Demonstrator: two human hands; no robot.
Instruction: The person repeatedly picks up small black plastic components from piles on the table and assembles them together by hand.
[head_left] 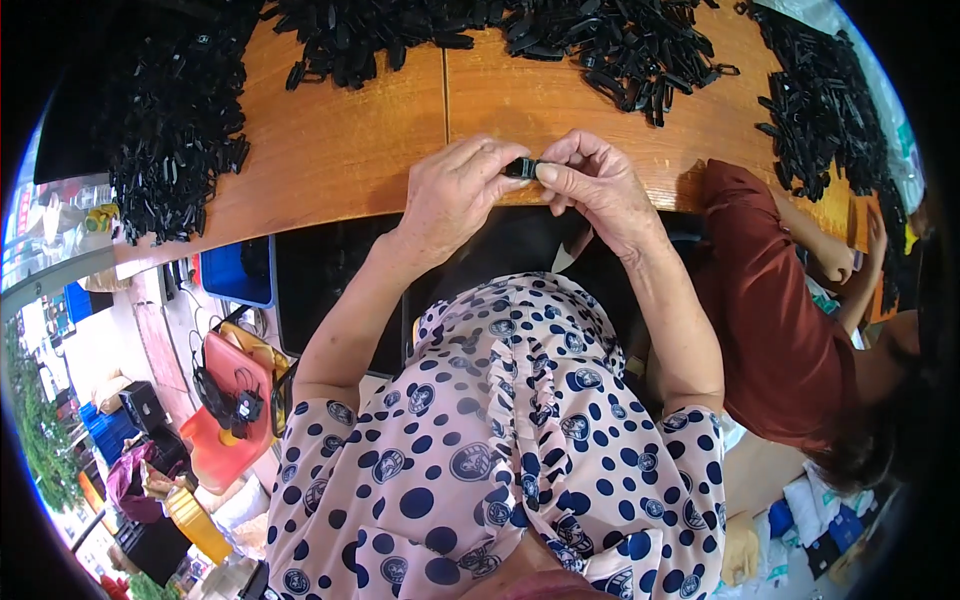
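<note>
Just above the near edge of the wooden table [340, 150], my two hands meet around a small black plastic part [521, 168]. My left hand [455, 190] is closed on its left side, thumb and fingers pinching it. From the right, my right hand [600, 190] pinches its other end between thumb and forefinger, the remaining fingers curled. The part looks like a short clip or buckle; its exact kind is too small to tell. Beyond my hands lie heaps of similar black pieces [640, 50], with another heap [370, 35] to their left.
More black parts are piled at the far left [180, 130] and far right [830, 100] of the table. Close on my right a co-worker in a dark red top [780, 310] leans at the table. A blue crate [237, 272] and a red chair [235, 390] stand at lower left.
</note>
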